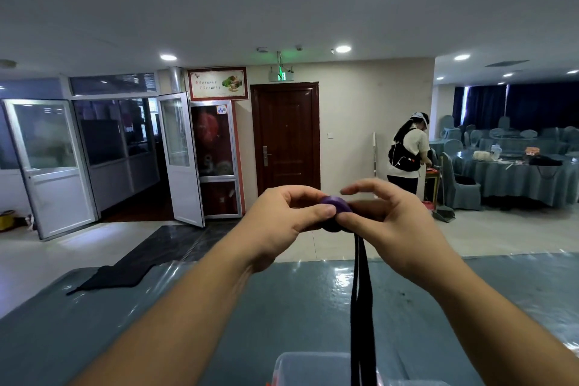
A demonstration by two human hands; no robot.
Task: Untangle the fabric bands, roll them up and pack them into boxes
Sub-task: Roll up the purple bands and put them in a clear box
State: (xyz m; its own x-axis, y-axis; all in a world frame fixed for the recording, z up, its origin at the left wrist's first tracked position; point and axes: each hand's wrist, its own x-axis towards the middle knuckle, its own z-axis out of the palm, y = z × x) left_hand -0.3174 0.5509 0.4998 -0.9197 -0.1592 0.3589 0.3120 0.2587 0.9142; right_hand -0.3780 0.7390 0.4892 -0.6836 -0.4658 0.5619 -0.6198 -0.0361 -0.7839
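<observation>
Purple fabric, wound into a small tight roll [336,209], sits raised at chest height between both hands. The left hand [283,222] pinches the roll, thumb pressed on its near face and fingers curled behind. The right hand [387,219] pinches it from the other side with thumb and lower fingers, while the index finger is lifted straight above it. From the roll a dark loose tail of band [360,298] hangs straight down in two strands, past the table [282,307] edge and in front of a clear plastic box [308,368] at the bottom of the view.

The band looks light, soft and limp, so the roll will likely spring loose if the pinch eases; holding it across its flat faces while feeding the tail in under slight tension seems wisest.

A black cloth [116,276] lies on the table's far left corner. Another person [407,150] stands well apart by a covered round table.
</observation>
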